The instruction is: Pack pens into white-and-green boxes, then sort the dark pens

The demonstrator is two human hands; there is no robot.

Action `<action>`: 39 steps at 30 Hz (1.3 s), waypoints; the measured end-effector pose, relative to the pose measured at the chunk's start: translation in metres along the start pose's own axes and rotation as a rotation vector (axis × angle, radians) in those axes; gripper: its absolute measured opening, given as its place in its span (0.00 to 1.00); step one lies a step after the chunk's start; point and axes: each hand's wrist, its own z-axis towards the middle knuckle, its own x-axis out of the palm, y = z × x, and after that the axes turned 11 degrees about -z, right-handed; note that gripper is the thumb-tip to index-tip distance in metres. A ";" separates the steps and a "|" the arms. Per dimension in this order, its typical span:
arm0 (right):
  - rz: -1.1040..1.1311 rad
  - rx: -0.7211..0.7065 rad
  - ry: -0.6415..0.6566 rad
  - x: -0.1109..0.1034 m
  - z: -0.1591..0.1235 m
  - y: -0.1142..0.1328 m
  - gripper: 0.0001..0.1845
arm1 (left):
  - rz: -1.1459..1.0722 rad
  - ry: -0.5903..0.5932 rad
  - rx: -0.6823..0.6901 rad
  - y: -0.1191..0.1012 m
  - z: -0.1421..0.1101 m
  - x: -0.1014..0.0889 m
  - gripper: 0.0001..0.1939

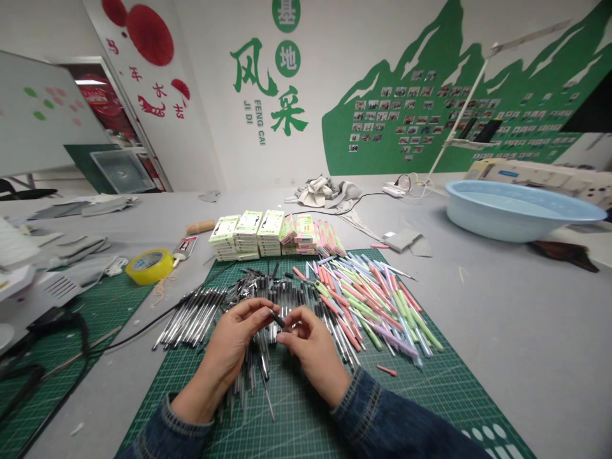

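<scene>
Between the fingertips of both hands is a short black pen cap (278, 319); its ends are partly covered by fingers. My left hand (239, 333) pinches it from the left, thumb and forefinger closed. From the other side, my right hand (313, 344) closes around its lower end. Under and behind my hands lie many clear-barrelled pens (194, 315) with dark parts, spread over a green cutting mat (306, 414). To the right is a loose heap of pastel pens (368, 296) in pink, green, blue and purple. One small pink piece (387, 370) lies apart near my right sleeve.
Stacked small boxes (248, 233) stand behind the pens. Yellow tape (150, 266) and a glue tube (184, 248) lie left. A black cable (143, 325) crosses the left side. A blue basin (519, 213) and cloth scraps (327, 192) sit farther back.
</scene>
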 end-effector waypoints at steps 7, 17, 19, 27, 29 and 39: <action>0.141 0.076 0.183 0.003 -0.002 -0.001 0.12 | 0.007 0.074 -0.027 -0.003 -0.001 -0.001 0.06; 0.280 0.143 0.288 0.003 -0.004 0.005 0.19 | -0.039 0.148 -0.077 -0.008 -0.007 0.003 0.07; 0.358 0.125 0.281 0.004 -0.005 0.004 0.18 | -0.049 0.156 -0.077 -0.008 -0.008 0.004 0.06; 0.374 0.126 0.374 0.003 -0.005 0.005 0.18 | -0.076 0.191 -0.109 -0.007 -0.010 0.003 0.06; 0.423 0.130 0.364 0.003 -0.005 0.005 0.18 | -0.079 0.189 -0.110 -0.006 -0.010 0.002 0.06; 0.428 0.139 0.433 0.003 -0.005 0.003 0.21 | -0.125 0.213 -0.131 -0.005 -0.011 0.004 0.06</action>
